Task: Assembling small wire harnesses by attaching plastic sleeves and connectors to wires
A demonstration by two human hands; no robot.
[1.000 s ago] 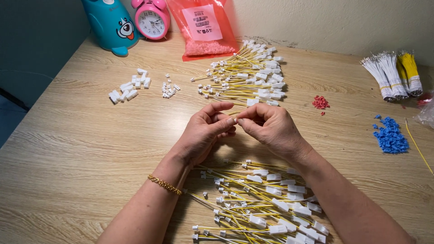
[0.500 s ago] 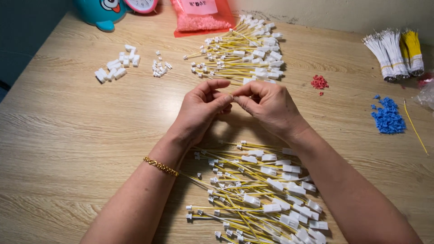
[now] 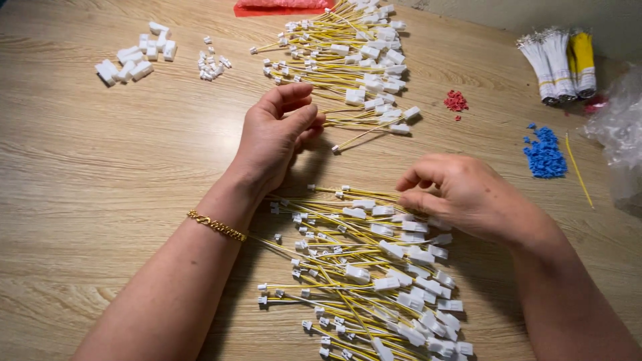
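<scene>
Wooden bench (image 3: 100,174) carries two piles of yellow wire leads with white plastic connectors. My left hand (image 3: 274,137) hangs half-curled, grip empty, beside the far pile (image 3: 348,60). My right hand (image 3: 461,194) pinches at the near pile (image 3: 374,267); what it holds I cannot tell.

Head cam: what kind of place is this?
Likely a small hand-assembly bench for wire harnesses, perhaps home piecework. Clues: heaps of yellow leads with white plugs on a wooden table, loose white housings, and small piles of blue and red bits.

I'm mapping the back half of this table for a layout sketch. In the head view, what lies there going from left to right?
White connector housings → small white clips → far pile of yellow wire leads → red bits → blue bits → bundled white and yellow wires.
</scene>
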